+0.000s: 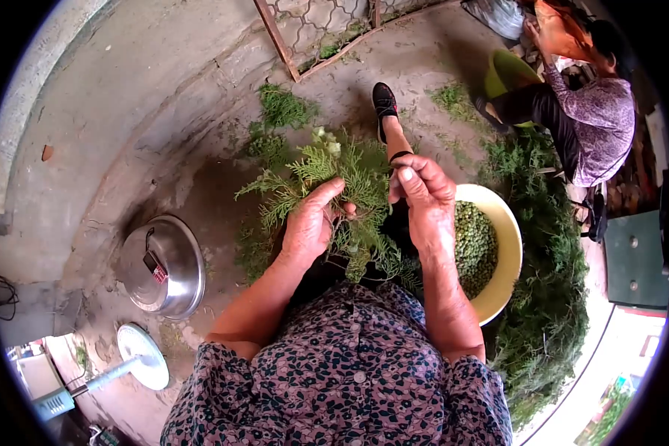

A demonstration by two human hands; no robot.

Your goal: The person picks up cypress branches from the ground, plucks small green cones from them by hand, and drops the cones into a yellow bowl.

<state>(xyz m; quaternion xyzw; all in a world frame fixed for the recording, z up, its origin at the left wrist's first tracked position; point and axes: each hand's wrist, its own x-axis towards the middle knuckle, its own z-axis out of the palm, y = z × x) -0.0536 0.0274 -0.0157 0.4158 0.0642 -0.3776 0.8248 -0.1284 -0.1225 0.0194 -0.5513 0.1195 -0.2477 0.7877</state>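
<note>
My left hand [311, 224] is closed around a leafy evergreen branch [316, 167], its flat green sprays spreading over my lap. A few pale cones [331, 145] show near its top. My right hand [430, 204] is raised just right of the branch, thumb and fingertips pressed together; whatever is between them is too small or hidden to name. Beside my right forearm stands a pale yellow basin [508, 253] holding many small green cones [474, 249]. The forearm covers part of the basin's left side.
A heap of cut evergreen branches [546, 312] lies right of the basin. At the upper right another person [598, 111] sits by a green basin [509, 72]. An overturned metal basin [178, 260] with a phone [154, 266] on it is at left, near a stand's round base [143, 357].
</note>
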